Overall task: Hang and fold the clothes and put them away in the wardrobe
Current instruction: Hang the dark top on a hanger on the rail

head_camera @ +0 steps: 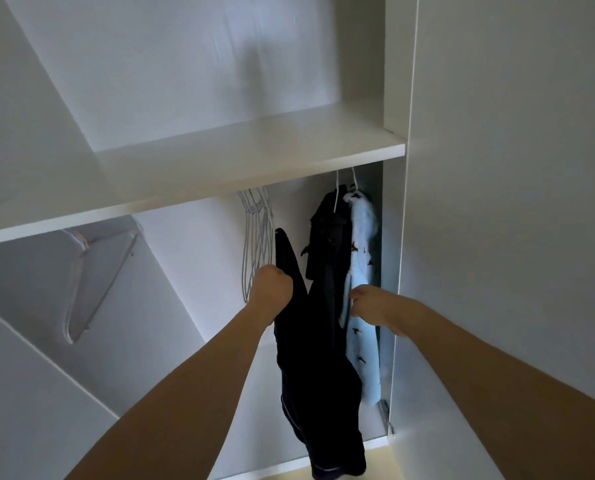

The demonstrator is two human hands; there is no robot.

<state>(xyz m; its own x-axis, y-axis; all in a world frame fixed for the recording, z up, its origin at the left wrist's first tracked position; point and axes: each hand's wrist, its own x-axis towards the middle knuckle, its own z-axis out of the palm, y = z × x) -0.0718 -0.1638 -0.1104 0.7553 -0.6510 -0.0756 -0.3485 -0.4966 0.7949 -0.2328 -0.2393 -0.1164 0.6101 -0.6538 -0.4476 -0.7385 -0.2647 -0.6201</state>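
From the head camera, both arms reach into a white wardrobe [497, 168]. The left hand [270, 294] is curled tight around a dark piece of clothing [318, 358], which hangs down long from it. The right hand [372, 308] pinches the edge of a light blue shirt [363, 271] with its fingertips. That shirt hangs at the far right, touching another dark garment [327, 237]. White hangers [256, 237] hang bare under the shelf [254, 157].

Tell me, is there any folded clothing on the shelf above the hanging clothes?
No, the white shelf lies bare above the dark garment and light blue garment.
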